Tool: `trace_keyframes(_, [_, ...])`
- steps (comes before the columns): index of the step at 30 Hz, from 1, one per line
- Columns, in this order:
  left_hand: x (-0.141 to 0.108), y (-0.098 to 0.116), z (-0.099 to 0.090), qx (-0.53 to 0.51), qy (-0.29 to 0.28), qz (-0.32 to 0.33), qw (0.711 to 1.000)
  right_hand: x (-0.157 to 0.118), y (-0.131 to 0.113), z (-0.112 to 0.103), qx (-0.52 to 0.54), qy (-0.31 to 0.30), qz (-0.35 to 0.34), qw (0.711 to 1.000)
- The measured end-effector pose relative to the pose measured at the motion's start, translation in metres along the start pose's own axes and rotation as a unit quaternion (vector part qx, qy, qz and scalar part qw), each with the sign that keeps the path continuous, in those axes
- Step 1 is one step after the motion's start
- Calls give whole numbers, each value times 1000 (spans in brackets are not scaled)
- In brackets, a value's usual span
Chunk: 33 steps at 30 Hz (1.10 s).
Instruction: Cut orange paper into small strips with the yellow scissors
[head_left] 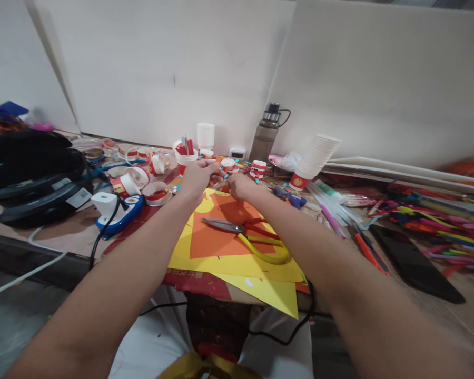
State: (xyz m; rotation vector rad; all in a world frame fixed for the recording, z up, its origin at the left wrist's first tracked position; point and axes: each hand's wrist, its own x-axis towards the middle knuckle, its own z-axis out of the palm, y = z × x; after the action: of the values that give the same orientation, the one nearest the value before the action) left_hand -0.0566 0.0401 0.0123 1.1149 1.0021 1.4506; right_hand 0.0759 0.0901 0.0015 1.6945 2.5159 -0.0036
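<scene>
Both arms stretch forward over the table, hands close together near the small red and white paper cups. My left hand (199, 176) has its thumb and fingers drawn together, with whatever is between them too small to make out. Beside it, my right hand (240, 185) is curled with its fingertips turned toward the left one; what they pinch is hidden. Just beyond the hands stands a small cut paper cup (228, 165). Under the wrists lie an orange paper sheet (205, 243) and yellow paper (276, 300). Scissors (239, 228) with yellow and red handles rest on them.
A blue power strip (120, 221) with a white plug and a black bag (31, 179) are at left. Behind stand a water bottle (265, 137) and leaning stacked paper cups (316, 158). A glue gun (290, 197), a cutter knife (371, 253) and a phone (414, 263) lie right.
</scene>
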Motion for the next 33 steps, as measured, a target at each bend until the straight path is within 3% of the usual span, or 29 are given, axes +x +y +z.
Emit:
trace_keyframes(11, [0,1,1,5,1,-10,1000,11,2,-8,15,-26,11,999])
trace_keyframes(21, [0,-2,2,12,6,-14,1000,-1,17,-12,101,39,4,994])
trace_keyframes(28, [-1,-10,4,35,-25,-35,998,-28,44,-19,205,27,10,978])
trace_keyframes(33, [-3,-17,3,75,-45,-70,994,-50,48,-11,288,20,40,956])
